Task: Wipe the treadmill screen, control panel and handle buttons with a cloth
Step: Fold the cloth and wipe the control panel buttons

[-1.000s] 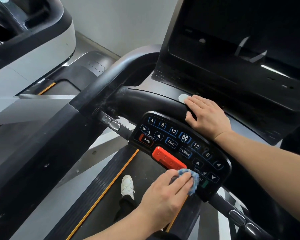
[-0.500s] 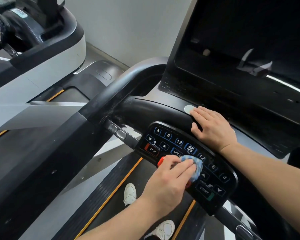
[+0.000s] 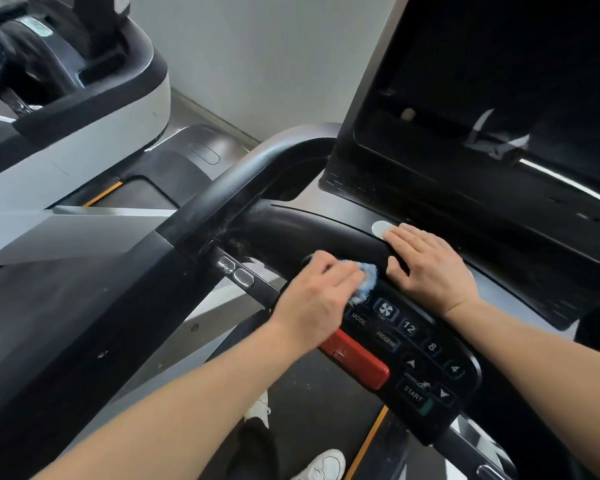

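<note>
My left hand [image 3: 321,299] is closed on a small blue cloth [image 3: 366,282] and presses it against the upper left part of the black control panel [image 3: 423,358], covering the buttons there. My right hand [image 3: 430,268] lies flat, fingers together, on the black console ledge just above the panel, beside a white oval pad [image 3: 380,227]. A red stop bar [image 3: 357,358] sits on the panel's lower edge. The dark screen [image 3: 492,98] rises behind. Two silver handle buttons [image 3: 236,270] sit on the left handrail.
A second treadmill [image 3: 66,116] stands to the left, close alongside. A grey wall [image 3: 257,57] is behind. My white shoes [image 3: 323,464] stand on the belt with its orange edge stripe [image 3: 369,441] below the panel.
My left hand slid the cloth from the panel's lower right, near the START button, up and left across the red bar to the upper left buttons. My right hand stayed put.
</note>
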Demonstrator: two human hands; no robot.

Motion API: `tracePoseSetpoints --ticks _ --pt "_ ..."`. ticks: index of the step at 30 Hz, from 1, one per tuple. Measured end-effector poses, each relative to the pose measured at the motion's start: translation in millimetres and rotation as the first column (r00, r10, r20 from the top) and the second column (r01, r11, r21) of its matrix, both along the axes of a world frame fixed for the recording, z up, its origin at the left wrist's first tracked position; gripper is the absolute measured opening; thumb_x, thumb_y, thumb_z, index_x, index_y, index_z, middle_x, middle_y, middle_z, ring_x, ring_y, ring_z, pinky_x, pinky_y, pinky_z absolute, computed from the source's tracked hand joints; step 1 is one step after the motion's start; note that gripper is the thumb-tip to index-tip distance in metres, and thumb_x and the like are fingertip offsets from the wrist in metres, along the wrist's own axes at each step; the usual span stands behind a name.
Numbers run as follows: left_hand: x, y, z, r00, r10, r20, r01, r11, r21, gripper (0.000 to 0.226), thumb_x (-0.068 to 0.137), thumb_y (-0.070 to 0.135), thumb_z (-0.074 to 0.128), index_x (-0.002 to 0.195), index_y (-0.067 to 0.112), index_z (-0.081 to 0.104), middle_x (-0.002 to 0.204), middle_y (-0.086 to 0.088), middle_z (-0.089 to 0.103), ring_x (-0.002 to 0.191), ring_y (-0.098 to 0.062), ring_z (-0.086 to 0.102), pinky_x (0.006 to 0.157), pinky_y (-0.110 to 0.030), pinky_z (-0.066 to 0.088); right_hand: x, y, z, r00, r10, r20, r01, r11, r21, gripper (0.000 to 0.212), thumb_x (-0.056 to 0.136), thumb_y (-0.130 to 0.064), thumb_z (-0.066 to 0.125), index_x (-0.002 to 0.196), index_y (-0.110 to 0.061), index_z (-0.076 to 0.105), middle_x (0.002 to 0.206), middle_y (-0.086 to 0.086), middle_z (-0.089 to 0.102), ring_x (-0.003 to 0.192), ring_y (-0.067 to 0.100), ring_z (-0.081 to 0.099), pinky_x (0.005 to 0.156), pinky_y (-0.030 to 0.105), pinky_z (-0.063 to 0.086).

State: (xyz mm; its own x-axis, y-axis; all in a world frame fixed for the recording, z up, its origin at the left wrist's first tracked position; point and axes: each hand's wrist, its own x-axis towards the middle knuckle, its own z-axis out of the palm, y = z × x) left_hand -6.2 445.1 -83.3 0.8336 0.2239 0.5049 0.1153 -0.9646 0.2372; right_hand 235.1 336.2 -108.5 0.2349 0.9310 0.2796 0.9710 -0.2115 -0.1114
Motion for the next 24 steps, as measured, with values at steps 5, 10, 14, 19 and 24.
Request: tracePoseSetpoints --ticks 5,10,14,19,24 --pt "-28.2 43.2 -9.9 0.980 0.199 -0.022 -0.199 0.980 -0.014 0.032 0.094 -0.001 0.052 0.118 0.003 0.073 0.120 -0.006 0.072 0.093 -0.031 0.050 0.085 -0.039 0.052 0.3 0.2 -0.4 1.000 0.004 0.005 -0.004 1.000 0.019 0.053 0.100 -0.038 0.046 0.144 -0.013 0.063 0.147 0.007 0.064 0.141 0.028 0.055 0.115 0.050 0.045" --pt "-19.9 19.6 -7.8 0.974 0.224 0.022 -0.224 0.974 -0.032 0.024 0.092 -0.005 0.054 0.102 0.003 0.074 0.107 -0.006 0.071 0.089 -0.030 0.048 0.082 -0.039 0.050 -1.3 -0.4 0.7 1.000 -0.001 0.008 0.001 1.000 0.018 0.052 0.100 -0.037 0.046 0.144 -0.013 0.063 0.147 0.007 0.063 0.141 0.027 0.055 0.116 0.049 0.043" --pt "-0.1 -16.3 -5.9 0.982 0.176 0.065 -0.169 0.981 -0.100 0.023 0.096 -0.002 0.052 0.103 0.003 0.073 0.107 -0.008 0.070 0.089 -0.029 0.049 0.086 -0.040 0.050 -1.4 -0.3 1.8 1.000 -0.006 -0.003 0.006 1.000 0.000 0.055 0.100 -0.038 0.046 0.147 -0.014 0.061 0.149 0.006 0.062 0.143 0.026 0.053 0.118 0.048 0.042" --pt "20.0 -54.3 -6.8 0.997 0.060 -0.040 -0.064 0.992 -0.104 0.031 0.099 0.002 0.040 0.110 0.003 0.069 0.107 -0.010 0.064 0.090 -0.031 0.049 0.085 -0.044 0.048 -3.4 0.3 2.9 1.000 0.009 0.008 -0.010 0.999 0.036 0.055 0.098 -0.037 0.045 0.143 -0.011 0.064 0.146 0.008 0.064 0.139 0.027 0.056 0.117 0.044 0.040" --pt "14.4 -48.2 -4.3 0.998 0.058 -0.026 -0.060 0.996 -0.061 0.035 0.103 0.004 0.034 0.110 0.006 0.068 0.112 -0.008 0.065 0.089 -0.029 0.050 0.081 -0.041 0.049 -3.5 0.3 3.1 1.000 0.013 0.008 -0.014 0.999 0.040 0.054 0.099 -0.036 0.046 0.143 -0.011 0.064 0.146 0.009 0.064 0.140 0.027 0.055 0.118 0.041 0.037"
